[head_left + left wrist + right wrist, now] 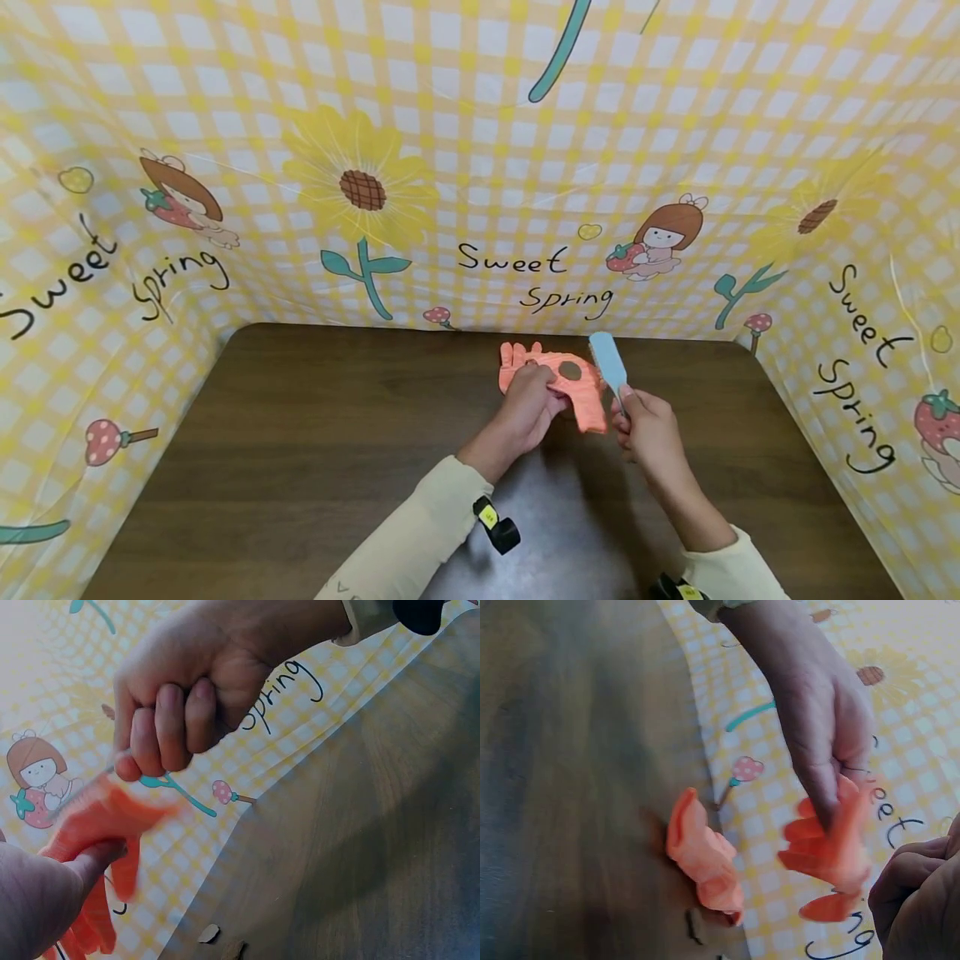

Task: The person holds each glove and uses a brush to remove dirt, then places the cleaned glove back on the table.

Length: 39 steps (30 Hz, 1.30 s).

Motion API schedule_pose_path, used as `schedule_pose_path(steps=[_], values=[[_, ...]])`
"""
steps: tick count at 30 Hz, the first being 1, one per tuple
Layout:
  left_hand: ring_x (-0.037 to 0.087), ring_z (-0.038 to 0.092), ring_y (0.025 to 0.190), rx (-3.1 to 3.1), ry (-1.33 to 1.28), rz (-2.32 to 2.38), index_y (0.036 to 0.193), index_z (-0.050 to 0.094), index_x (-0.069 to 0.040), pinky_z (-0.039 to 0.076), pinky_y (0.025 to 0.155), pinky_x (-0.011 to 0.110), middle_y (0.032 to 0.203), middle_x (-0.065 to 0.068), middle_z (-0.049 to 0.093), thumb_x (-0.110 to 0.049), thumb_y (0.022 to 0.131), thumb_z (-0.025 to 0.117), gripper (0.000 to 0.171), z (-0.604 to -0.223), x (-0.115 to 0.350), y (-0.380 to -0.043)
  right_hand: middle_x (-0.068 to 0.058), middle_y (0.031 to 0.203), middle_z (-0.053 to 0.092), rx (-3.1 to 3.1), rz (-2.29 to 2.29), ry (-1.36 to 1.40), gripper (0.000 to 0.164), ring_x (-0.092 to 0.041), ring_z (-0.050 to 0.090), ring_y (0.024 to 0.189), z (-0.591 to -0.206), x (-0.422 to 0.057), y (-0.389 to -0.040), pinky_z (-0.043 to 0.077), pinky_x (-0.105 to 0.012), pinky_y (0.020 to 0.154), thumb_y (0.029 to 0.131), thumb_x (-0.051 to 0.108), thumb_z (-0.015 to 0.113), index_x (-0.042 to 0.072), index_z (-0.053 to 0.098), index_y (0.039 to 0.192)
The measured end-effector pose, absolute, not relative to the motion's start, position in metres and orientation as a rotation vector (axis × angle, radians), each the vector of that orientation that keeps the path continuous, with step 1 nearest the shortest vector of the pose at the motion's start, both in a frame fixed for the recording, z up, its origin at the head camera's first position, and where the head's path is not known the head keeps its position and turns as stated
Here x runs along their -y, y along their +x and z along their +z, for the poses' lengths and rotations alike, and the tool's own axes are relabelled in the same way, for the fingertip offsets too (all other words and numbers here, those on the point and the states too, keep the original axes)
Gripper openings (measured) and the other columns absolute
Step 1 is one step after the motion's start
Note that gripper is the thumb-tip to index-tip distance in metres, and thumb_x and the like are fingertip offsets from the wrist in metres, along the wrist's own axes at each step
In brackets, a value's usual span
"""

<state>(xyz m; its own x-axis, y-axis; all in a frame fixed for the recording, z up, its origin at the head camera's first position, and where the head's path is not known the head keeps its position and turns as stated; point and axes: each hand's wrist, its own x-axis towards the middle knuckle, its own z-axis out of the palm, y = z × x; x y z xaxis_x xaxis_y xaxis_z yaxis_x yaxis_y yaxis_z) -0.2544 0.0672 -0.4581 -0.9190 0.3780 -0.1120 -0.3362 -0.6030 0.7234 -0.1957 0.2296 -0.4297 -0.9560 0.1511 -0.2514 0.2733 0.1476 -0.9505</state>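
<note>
In the head view my left hand (531,404) pinches a coral-orange glove (588,412) above the back part of the table. Its fingers point up and left, and a dark oval patch or gap shows beside them. My right hand (651,423) grips the handle of a light-blue brush (609,360), whose bristle side faces the glove's right edge. In the left wrist view the left thumb (94,862) presses the blurred glove (97,814), below the curled right hand (187,697). The right wrist view has a separate-looking orange piece (709,862) beside the held glove (829,855).
The dark wooden table (322,417) ends at a yellow checked cloth (517,167) hung at the back and both sides. A small pale piece (210,934) shows near the table's back edge; its kind is unclear. Black bands sit on both wrists.
</note>
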Motion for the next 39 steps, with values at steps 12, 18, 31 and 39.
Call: schedule_pose_path(steps=[12, 18, 31, 39], values=[[0.028, 0.056, 0.134, -1.184, 0.171, 2.412, 0.144, 0.044, 0.012, 0.047, 0.110, 0.044, 0.147, 0.021, 0.053, 0.000, 0.101, 0.028, 0.047, -0.452, -0.068, -0.255, 0.002, 0.061, 0.040, -2.294, -1.896, 0.250, 0.039, -0.009, 0.031, 0.045, -0.430, -0.215, -0.191, 0.025, -0.022, 0.041, 0.111, 0.028, 0.040, 0.000, 0.051, 0.086], [0.038, 0.039, 0.146, -1.105, 0.160, 2.457, 0.152, 0.027, 0.014, 0.031, 0.119, 0.057, 0.160, 0.026, 0.035, 0.005, 0.097, 0.025, 0.056, -0.451, -0.067, -0.253, 0.001, 0.062, 0.041, -2.360, -1.879, 0.324, 0.040, -0.010, 0.033, 0.047, -0.433, -0.218, -0.192, 0.026, -0.022, 0.042, 0.111, 0.028, 0.040, -0.001, 0.053, 0.086], [0.040, 0.028, 0.150, -1.095, 0.069, 2.477, 0.156, 0.014, 0.012, 0.026, 0.120, 0.061, 0.165, 0.026, 0.018, 0.006, 0.096, 0.028, 0.062, -0.457, -0.069, -0.256, 0.003, 0.063, 0.039, -2.280, -1.914, 0.389, 0.039, -0.008, 0.031, 0.047, -0.436, -0.230, -0.198, 0.024, -0.021, 0.041, 0.112, 0.028, 0.037, 0.001, 0.051, 0.088], [0.041, 0.027, 0.150, -1.124, 0.041, 2.460, 0.156, 0.011, 0.010, 0.026, 0.119, 0.061, 0.164, 0.027, 0.017, 0.005, 0.097, 0.029, 0.062, -0.461, -0.071, -0.258, 0.004, 0.063, 0.039, -2.244, -1.911, 0.414, 0.038, -0.007, 0.030, 0.047, -0.438, -0.234, -0.201, 0.023, -0.020, 0.039, 0.112, 0.029, 0.036, 0.003, 0.051, 0.089]])
